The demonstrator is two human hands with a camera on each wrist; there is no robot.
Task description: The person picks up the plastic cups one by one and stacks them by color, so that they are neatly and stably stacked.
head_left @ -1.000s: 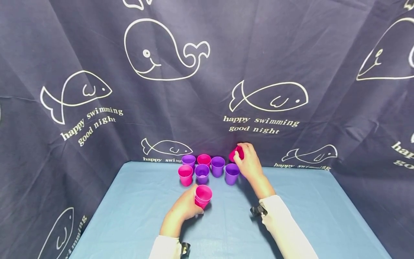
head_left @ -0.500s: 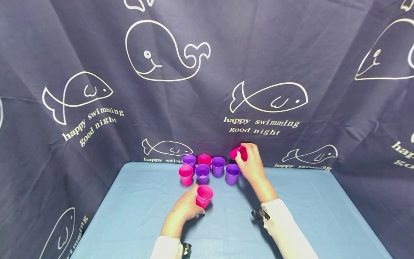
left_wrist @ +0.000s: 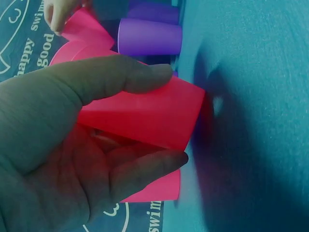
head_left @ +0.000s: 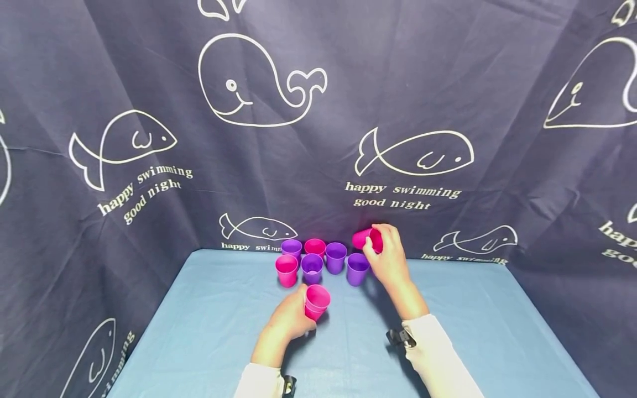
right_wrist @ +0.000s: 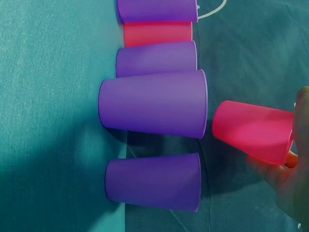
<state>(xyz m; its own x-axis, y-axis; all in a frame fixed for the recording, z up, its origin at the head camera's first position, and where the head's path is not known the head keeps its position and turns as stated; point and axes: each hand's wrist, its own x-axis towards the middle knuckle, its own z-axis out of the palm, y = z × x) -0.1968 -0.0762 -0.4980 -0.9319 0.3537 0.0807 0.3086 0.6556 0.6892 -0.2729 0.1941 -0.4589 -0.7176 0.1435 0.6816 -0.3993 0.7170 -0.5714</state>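
In the head view my left hand (head_left: pixel 288 318) grips a pink cup (head_left: pixel 317 297) from its left side, mouth up. A second rim line suggests another cup nested in it. The left wrist view shows thumb and fingers round the cup (left_wrist: pixel 145 111), just off the cloth. My right hand (head_left: pixel 390 258) pinches another pink cup (head_left: pixel 362 239) by its rim, near the back wall. That cup is tipped on its side, base to the left, above the purple cups. A purple cup (right_wrist: pixel 152 183) below the right hand is mostly hidden in the head view.
Upright purple and pink cups stand grouped at the back of the blue tablecloth (head_left: pixel 209 326). A pink cup (head_left: pixel 286 271) is at the front left, a purple cup (head_left: pixel 357 270) at the right. Dark printed fabric (head_left: pixel 318 166) rises behind and at both sides.
The pink cup in my right hand has tilted further onto its side, its mouth turning to the right. My left hand has shifted slightly right with its cup. The standing cups keep their places.
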